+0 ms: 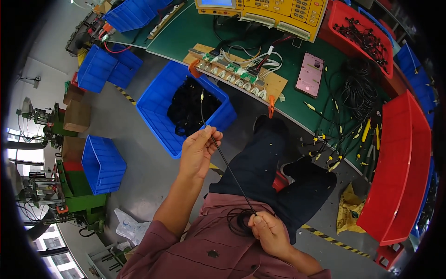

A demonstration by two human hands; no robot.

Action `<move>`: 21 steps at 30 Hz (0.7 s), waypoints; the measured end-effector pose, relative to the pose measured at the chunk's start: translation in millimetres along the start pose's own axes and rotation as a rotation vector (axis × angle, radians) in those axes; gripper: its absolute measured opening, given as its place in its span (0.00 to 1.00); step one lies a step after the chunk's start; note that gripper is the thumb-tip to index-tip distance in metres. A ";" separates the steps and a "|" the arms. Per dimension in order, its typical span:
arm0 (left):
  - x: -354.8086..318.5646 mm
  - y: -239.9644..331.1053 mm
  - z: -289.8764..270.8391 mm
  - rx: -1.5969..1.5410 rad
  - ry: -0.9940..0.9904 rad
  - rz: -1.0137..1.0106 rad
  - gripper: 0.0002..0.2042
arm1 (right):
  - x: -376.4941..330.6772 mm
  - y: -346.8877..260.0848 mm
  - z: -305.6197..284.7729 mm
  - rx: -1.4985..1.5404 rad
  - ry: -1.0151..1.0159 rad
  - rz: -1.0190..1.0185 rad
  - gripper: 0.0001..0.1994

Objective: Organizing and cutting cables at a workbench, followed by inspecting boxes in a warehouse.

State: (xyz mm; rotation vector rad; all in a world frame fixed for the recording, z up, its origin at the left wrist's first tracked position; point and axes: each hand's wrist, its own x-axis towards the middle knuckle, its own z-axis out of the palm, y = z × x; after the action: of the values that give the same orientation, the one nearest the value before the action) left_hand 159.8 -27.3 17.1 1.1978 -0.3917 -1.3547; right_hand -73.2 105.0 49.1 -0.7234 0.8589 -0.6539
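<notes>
My left hand (199,151) pinches a thin black cable (233,174) near one end, and that end stands up past my fingers with a small pale-yellow tip. The cable runs taut down to my right hand (271,232), which is closed on it in front of my shirt. A loose coil of the same cable hangs beside my right fingers, over my lap. Beyond my left hand a blue bin (155,114) holds a heap of black cables (188,109). The cable's tip shows in front of that heap.
On the green bench (288,104) are a wooden test board (202,49) with wires and orange clamps, a yellow instrument (278,18), a phone (310,74) and black cables (360,93). Red bins (395,176) stand at right. More blue bins (103,162) and green machines (83,197) are at left.
</notes>
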 end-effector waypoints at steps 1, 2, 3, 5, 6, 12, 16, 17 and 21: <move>1.6 3.0 2.7 -0.003 -0.009 0.008 0.09 | -2.6 -1.8 -1.0 -0.032 0.016 -0.009 0.13; 3.2 5.5 5.3 0.000 -0.015 0.015 0.09 | -4.5 -3.2 -2.0 -0.063 0.031 -0.018 0.14; 4.2 7.7 8.1 -0.004 -0.016 0.021 0.09 | -6.7 -4.7 -2.5 -0.063 0.031 -0.026 0.14; 7.4 13.6 12.9 -0.006 -0.022 0.032 0.09 | -9.9 -7.0 -3.6 -0.119 0.049 -0.060 0.14; 8.9 16.8 15.6 -0.011 -0.038 0.044 0.09 | -12.8 -8.1 -5.2 -0.120 0.050 -0.065 0.14; 19.6 34.7 25.7 -0.002 -0.106 0.100 0.09 | -19.2 -13.1 -7.0 -0.186 0.068 -0.109 0.14; 25.9 43.7 30.4 -0.005 -0.127 0.118 0.09 | -21.5 -19.3 -4.8 -0.221 0.126 -0.109 0.14; 27.3 45.7 31.2 -0.008 -0.126 0.120 0.09 | -21.3 -20.2 -5.0 -0.229 0.130 -0.106 0.14; 36.0 47.8 37.5 -0.008 -0.132 0.131 0.09 | -20.8 -17.9 -6.4 -0.201 0.152 -0.126 0.14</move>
State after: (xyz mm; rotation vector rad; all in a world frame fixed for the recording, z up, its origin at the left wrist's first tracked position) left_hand 164.0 -85.3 57.2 1.0603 -0.5491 -1.3239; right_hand -92.8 108.3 69.2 -0.9236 1.0345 -0.7490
